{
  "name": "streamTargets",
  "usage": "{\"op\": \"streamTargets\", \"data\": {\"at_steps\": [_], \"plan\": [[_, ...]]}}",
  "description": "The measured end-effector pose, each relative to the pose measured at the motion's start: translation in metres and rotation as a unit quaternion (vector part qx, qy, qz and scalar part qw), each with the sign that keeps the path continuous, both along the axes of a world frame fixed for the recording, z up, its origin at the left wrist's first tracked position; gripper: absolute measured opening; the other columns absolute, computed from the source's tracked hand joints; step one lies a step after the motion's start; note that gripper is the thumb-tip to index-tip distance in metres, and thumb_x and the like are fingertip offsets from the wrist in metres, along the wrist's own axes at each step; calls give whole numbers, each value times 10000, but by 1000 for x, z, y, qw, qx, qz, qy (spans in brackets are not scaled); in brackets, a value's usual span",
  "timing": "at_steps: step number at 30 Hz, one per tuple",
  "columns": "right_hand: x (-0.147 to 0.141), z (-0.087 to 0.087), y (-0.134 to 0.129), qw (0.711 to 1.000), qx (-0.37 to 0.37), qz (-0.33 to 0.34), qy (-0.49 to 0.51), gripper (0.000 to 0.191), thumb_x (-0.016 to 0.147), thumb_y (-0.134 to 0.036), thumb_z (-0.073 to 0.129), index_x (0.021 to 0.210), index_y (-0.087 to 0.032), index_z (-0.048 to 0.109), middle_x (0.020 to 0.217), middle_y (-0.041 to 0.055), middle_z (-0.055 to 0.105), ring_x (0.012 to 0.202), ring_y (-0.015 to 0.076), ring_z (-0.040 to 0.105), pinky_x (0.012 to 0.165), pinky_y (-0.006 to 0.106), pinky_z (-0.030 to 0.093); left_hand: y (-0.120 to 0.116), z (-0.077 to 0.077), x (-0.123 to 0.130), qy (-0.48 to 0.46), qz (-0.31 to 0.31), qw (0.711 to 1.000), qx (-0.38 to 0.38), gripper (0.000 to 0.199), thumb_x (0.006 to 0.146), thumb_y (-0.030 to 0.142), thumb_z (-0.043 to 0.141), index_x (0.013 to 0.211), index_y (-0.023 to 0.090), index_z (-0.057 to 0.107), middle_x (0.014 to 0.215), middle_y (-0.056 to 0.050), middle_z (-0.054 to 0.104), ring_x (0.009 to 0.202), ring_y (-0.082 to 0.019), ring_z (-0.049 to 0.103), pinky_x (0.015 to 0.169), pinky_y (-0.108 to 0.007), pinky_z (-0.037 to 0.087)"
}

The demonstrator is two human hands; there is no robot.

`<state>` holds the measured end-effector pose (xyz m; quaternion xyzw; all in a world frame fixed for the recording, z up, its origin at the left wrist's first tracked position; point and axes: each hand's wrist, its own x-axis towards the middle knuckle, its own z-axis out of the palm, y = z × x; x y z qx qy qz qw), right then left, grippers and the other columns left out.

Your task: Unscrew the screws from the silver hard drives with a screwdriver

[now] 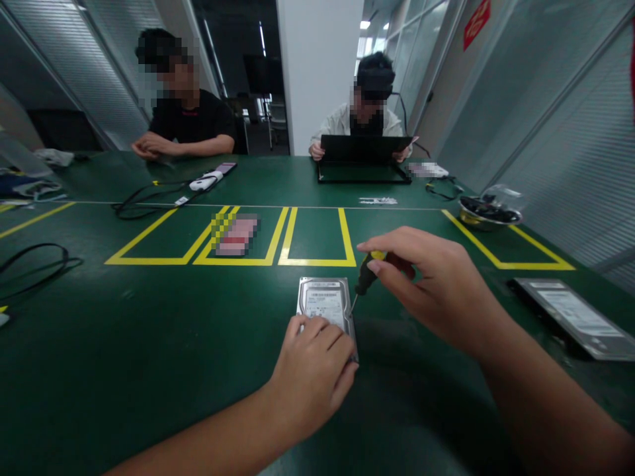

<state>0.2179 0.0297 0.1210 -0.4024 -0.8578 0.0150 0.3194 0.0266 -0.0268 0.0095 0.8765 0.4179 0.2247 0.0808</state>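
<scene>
A silver hard drive (325, 297) with a white label lies flat on the green table in front of me. My left hand (317, 360) covers its near half, with the fingers over the top and the thumb at the right edge, gripping it. In my right hand (421, 281) is a small screwdriver (366, 277), dark with a yellow end, pinched by its handle. It leans, and its thin tip meets the drive's right edge. Whether a screw sits under the tip is too small to tell.
Another hard drive (575, 317) lies at the right. Behind it stands a metal bowl (489, 215) of dark items. Yellow tape outlines (317, 261) cross the table, with a blurred pink item (238, 236) in one. Cables (143, 198) lie left. Two people sit opposite; one holds a black panel (364, 147).
</scene>
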Motion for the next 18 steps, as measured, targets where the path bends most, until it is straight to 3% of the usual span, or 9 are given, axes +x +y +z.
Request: {"op": "streamTargets", "data": {"at_steps": [3,7,15,18], "plan": [[-1,0,-1,1000,-10,-1,1,131,910,-230,580,967,-200,694,952,43,670,800,150,606,703,286,478,0,1,0,2,0,1000,-1,63,876,261,630,872,209,595,896,-25,653,916,-242,526,825,-429,301],[-4,0,-2,999,0,27,19,169,910,-176,539,1003,-194,680,1055,59,683,934,173,629,814,312,497,0,1,0,4,-2,1000,1,64,872,260,634,877,209,595,899,-26,654,914,-244,526,824,-430,304],[-8,-2,-2,1000,-6,16,12,92,904,-224,593,896,-179,672,890,37,638,789,142,575,701,274,448,0,1,0,6,0,1000,2,60,877,262,627,886,212,596,907,-23,654,917,-244,530,820,-431,308],[-9,-2,-4,999,-5,48,20,131,891,-159,563,974,-153,664,966,48,658,837,133,587,731,260,457,0,1,0,5,1,1000,3,64,877,264,629,880,210,595,905,-23,653,918,-244,530,825,-434,310]]}}
